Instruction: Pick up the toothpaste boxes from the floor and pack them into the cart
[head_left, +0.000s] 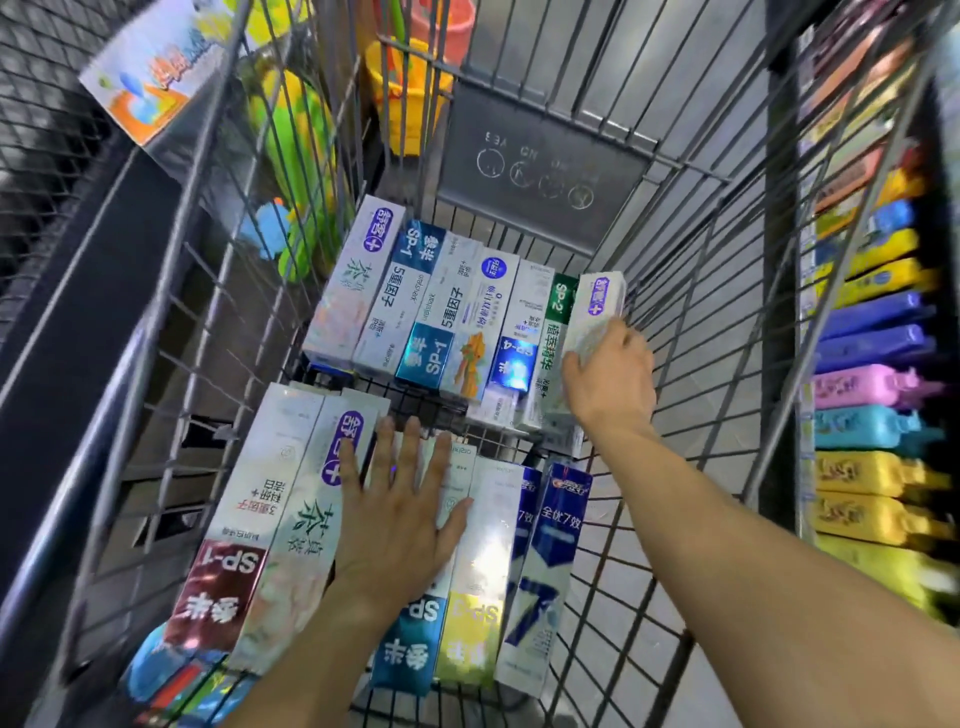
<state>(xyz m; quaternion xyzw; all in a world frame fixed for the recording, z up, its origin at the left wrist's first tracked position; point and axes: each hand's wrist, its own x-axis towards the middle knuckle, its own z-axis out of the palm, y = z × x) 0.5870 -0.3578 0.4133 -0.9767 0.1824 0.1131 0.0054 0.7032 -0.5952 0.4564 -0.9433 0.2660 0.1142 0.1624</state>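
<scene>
Two rows of toothpaste boxes lie flat in the wire cart (691, 322). The far row (431, 306) holds several boxes side by side; the near row (291, 519) holds several more. My right hand (613, 379) grips a white box with a purple logo (597, 306) at the right end of the far row, against the cart's right wall. My left hand (400, 514) lies flat with fingers spread on the boxes of the near row.
A shelf of coloured bottles (878, 384) runs along the right of the cart. Bright plastic toys and buckets (405, 88) sit beyond the cart's far left corner. A grey plastic flap (540, 166) hangs on the cart's far wall. Dark mesh shelving (57, 130) stands at left.
</scene>
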